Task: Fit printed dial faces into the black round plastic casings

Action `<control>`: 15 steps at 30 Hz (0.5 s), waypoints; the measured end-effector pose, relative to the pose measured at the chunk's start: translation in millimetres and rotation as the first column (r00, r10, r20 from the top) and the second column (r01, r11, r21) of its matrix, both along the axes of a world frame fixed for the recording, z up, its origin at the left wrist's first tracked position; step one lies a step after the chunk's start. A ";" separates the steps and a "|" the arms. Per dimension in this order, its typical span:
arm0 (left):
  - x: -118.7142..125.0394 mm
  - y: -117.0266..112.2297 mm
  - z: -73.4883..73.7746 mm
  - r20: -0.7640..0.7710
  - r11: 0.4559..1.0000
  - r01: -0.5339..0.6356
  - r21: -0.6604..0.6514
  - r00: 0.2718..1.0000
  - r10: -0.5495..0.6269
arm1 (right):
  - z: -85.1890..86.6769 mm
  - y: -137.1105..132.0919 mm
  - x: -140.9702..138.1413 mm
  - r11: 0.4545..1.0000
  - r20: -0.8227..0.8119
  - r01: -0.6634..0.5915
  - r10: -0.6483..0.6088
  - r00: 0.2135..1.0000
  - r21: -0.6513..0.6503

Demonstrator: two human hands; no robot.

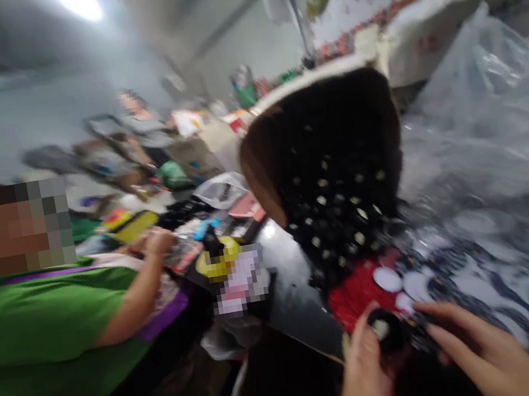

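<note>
though no writing reads, left hand [362, 371] pinches a black cap [387, 331].

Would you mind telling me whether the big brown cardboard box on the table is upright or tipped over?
Tipped over: the cardboard box lies on its side, its opening facing the camera, and small black pieces spill from it onto the table.

A crowded workshop — long worktable [290, 288] strewn with small parts, plastic bags [480, 121] heaped beside, co-workers [35, 317] seated close.
</note>
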State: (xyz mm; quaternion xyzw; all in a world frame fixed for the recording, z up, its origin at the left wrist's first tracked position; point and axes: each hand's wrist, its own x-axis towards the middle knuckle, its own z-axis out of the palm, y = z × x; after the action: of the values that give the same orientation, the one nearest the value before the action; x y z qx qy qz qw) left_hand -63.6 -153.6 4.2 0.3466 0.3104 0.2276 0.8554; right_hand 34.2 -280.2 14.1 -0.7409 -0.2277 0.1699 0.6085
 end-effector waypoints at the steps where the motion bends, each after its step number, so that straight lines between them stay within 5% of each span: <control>1: -2.0 -2.0 4.8 -0.043 0.999 0.032 0.034 0.999 -0.030 | 8.4 1.8 -2.0 1.000 -0.014 -0.006 0.006 1.000 -0.006; 7: -2.8 -2.7 10.6 -0.090 0.980 0.184 -0.074 0.978 -0.190 | 20.8 13.0 -2.9 0.999 -0.156 -0.036 0.036 0.987 0.000; 15: -4.4 -4.3 7.0 -0.142 0.975 0.206 -0.087 0.966 -0.216 | 23.3 1.6 0.0 0.997 -0.119 0.013 -0.022 0.993 -0.076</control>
State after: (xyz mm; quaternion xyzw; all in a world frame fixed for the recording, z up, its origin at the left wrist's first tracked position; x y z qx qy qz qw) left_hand -68.0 -157.9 11.2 0.3630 0.3432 0.0972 0.8608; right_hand 34.2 -278.6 37.4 -0.7536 -0.1776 0.2173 0.5945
